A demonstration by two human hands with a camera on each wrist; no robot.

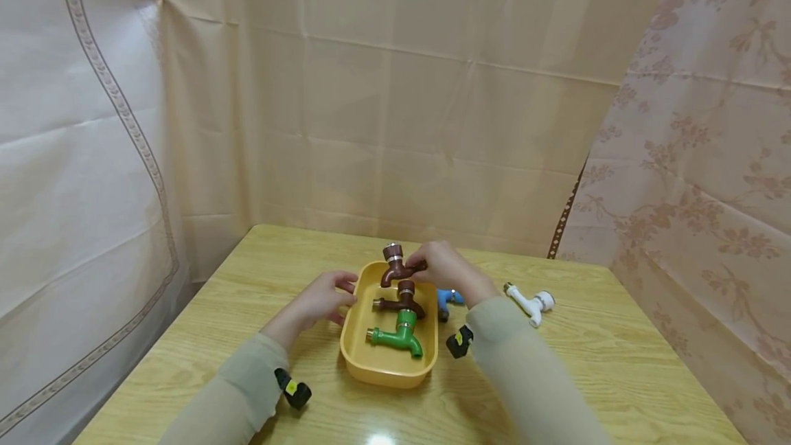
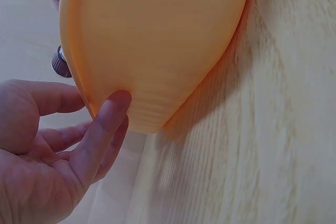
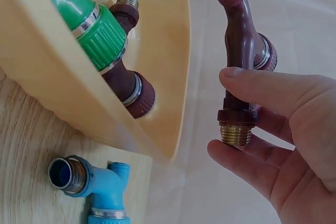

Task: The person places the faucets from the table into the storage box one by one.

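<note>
My right hand [image 1: 441,266] pinches a dark red-brown tap [image 3: 239,51] near its brass threaded end, above the far end of a yellow plastic tub [image 1: 389,378]. Inside the tub lie a green tap [image 1: 395,340] and a dark brown tap [image 1: 395,304], the green one overlapping the brown one in the right wrist view. Beside the tub's left side is my left hand [image 1: 321,299], its fingers loosely bent. In the left wrist view, fingertips [image 2: 119,100] rest against the tub's outer wall near the rim.
Close to the tub's right side lies a blue tap [image 1: 446,301], partly hidden by the right arm in the head view. A white tap [image 1: 533,304] lies farther right on the wooden table [image 1: 618,362]. Curtains [image 1: 395,122] hang behind and on both sides.
</note>
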